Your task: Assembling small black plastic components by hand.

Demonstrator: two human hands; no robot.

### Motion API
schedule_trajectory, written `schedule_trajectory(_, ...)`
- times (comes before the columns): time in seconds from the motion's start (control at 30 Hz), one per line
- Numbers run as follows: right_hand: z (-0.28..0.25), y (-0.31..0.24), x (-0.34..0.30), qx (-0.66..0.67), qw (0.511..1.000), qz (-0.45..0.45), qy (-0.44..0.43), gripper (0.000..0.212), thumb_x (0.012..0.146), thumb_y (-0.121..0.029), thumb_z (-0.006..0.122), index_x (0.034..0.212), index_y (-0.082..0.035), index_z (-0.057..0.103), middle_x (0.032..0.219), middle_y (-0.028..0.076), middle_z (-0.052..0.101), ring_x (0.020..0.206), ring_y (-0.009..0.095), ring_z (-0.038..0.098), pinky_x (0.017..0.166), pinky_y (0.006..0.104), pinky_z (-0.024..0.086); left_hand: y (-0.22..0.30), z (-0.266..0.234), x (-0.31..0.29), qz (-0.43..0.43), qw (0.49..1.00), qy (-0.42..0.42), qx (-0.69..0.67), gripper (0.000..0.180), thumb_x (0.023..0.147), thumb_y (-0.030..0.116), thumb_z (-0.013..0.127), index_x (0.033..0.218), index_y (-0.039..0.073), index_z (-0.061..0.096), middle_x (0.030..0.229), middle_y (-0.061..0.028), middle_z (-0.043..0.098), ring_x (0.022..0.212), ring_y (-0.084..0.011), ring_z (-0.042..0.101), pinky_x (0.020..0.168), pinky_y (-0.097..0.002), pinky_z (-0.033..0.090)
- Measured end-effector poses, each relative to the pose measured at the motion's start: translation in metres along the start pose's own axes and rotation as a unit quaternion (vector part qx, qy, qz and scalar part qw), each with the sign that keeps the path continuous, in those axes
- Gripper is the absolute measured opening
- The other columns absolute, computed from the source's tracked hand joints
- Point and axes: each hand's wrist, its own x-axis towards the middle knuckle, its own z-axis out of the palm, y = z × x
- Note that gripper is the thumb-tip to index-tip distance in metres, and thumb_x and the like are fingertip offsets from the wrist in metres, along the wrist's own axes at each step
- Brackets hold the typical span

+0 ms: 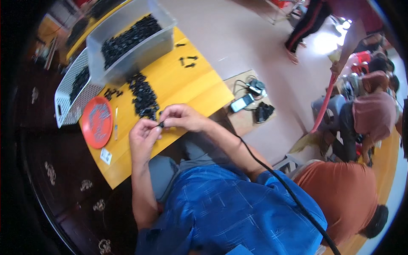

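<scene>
My left hand (143, 137) and my right hand (183, 117) meet over the near edge of the yellow table (191, 89). Between their fingertips is a small black part (161, 124), pinched from both sides; its exact kind is too small to make out. Just beyond the hands, a heap of similar black parts (143, 95) stretches back toward a clear plastic bin (131, 55). To the left lies a round red plate (87, 127) with small greyish pieces on it. Several single black parts (189, 65) lie apart at the table's far right.
A white perforated basket (63, 95) with black parts stands at the table's left. A pen-like stick (116, 123) and a white card (106, 156) lie near the plate. Beside the table, a board (242, 121) carries a phone-like device and cables. Other people are at the right.
</scene>
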Motion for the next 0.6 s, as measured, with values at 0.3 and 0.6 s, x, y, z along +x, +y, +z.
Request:
schedule_trajectory(0.3,-0.001,-0.011,-0.010,-0.018,0.998,0.028,0.060,0.013,0.092,-0.008,0.065,0.103,-0.002,0.063,0.093,0.004,0.066,0.083,0.012,0.063,0.077,0.0258,0.051,-0.011,0.002,0.002,-0.002,0.997,-0.016,-0.079,0.009,0.086,-0.001,0.066,0.093,0.002,0.061,0.083,-0.0025,0.063,0.069,-0.0066,0.060,0.064,-0.0207,0.051)
schedule_trajectory(0.6,0.001,-0.007,-0.007,0.004,0.997,0.026,0.066,0.013,0.091,-0.007,0.066,0.102,-0.003,0.063,0.093,0.002,0.066,0.083,0.011,0.062,0.078,0.0249,0.051,-0.013,-0.006,0.003,0.007,0.997,-0.004,-0.083,0.009,0.086,-0.002,0.066,0.093,0.001,0.061,0.081,-0.0014,0.062,0.068,-0.0055,0.059,0.063,-0.0199,0.051)
